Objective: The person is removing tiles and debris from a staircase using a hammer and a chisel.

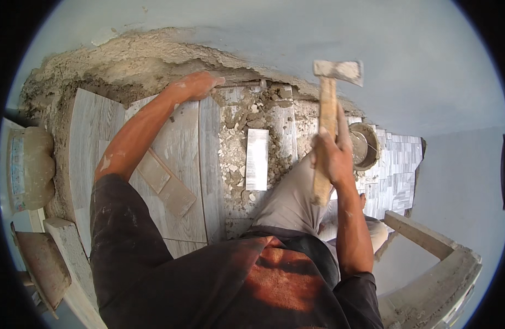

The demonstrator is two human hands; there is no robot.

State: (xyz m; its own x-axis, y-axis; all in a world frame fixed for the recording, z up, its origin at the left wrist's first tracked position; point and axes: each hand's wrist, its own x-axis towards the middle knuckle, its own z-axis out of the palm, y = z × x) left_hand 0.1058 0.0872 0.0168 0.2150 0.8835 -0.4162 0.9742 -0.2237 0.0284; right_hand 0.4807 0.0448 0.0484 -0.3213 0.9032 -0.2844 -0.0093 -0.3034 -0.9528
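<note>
My right hand (336, 159) is wrapped around the wooden handle of a hammer (328, 104). The hammer is raised upright, its blocky, dust-covered metal head at the top, flared on one side. Against the base of the wall, my left hand (195, 86) closes around a chisel (242, 84), a thin metal rod lying along the broken wall edge. Hammer and chisel are apart. Below the chisel, a narrow pale tile strip (257, 159) lies on crumbled mortar and chips (234, 145).
Grey wood-look tiles (176, 120) cover the floor, with loose tile pieces (173, 189) on top at left. A bucket (364, 146) stands at right. Rough plaster (137, 55) is exposed along the wall. A dusty wooden frame (428, 274) is at lower right, a lumpy sack-like container (33, 167) at far left.
</note>
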